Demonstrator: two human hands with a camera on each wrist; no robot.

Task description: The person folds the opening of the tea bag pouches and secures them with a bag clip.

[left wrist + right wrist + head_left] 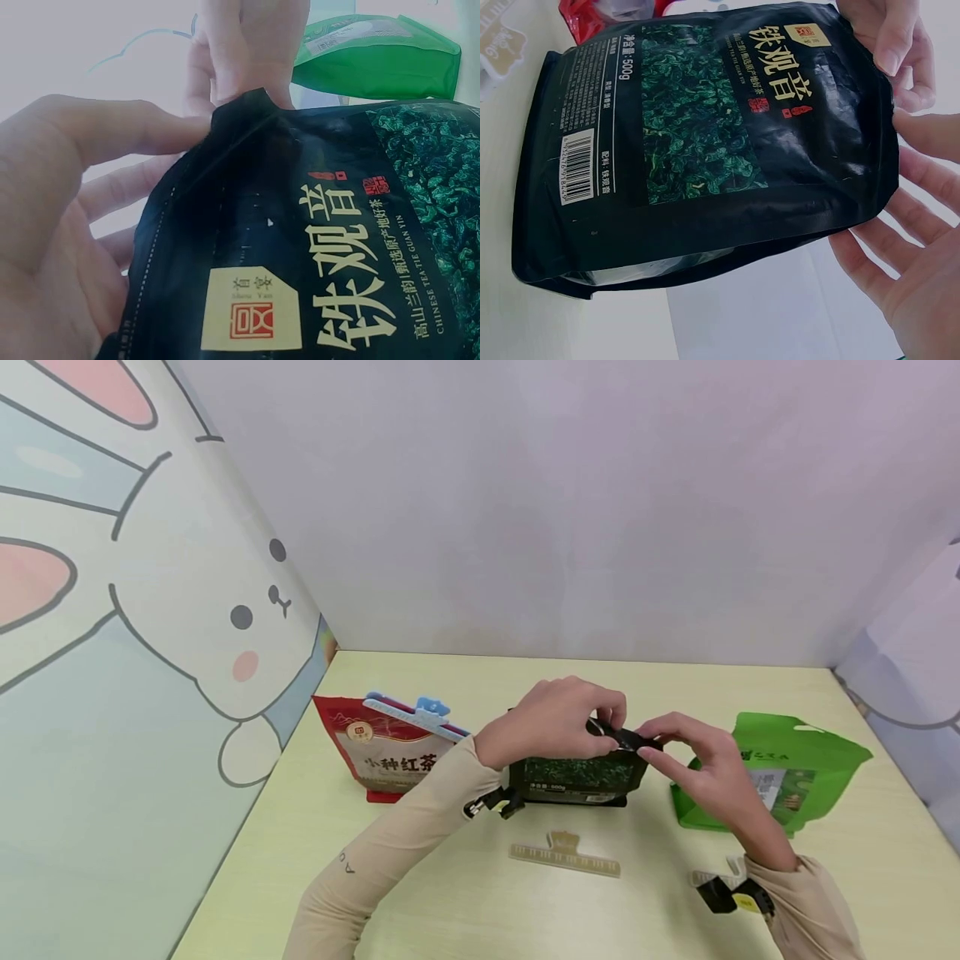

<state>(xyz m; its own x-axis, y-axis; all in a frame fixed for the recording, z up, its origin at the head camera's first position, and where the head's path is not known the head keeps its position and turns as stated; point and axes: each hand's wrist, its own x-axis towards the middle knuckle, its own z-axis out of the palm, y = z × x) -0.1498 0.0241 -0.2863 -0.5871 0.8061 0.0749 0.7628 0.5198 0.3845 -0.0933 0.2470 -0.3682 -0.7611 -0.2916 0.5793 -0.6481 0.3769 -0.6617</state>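
Note:
A black tea bag (577, 777) with green leaf print stands upright at the middle of the table. My left hand (600, 727) pinches its folded top edge from the left, and my right hand (648, 747) pinches the same edge from the right. In the left wrist view my left hand (172, 150) has its thumb on the corner of the black tea bag (300, 247), with its fingers behind. The right wrist view shows my right hand (900, 187) with its fingers behind the top of the bag (697, 142) and its thumb at the edge.
A red tea bag (386, 752) closed with a blue clip (416, 714) stands at the left by the wall. A green bag (780, 772) stands at the right. A beige sealing clip (566, 852) lies on the pale yellow table (450, 893) in front of the black bag.

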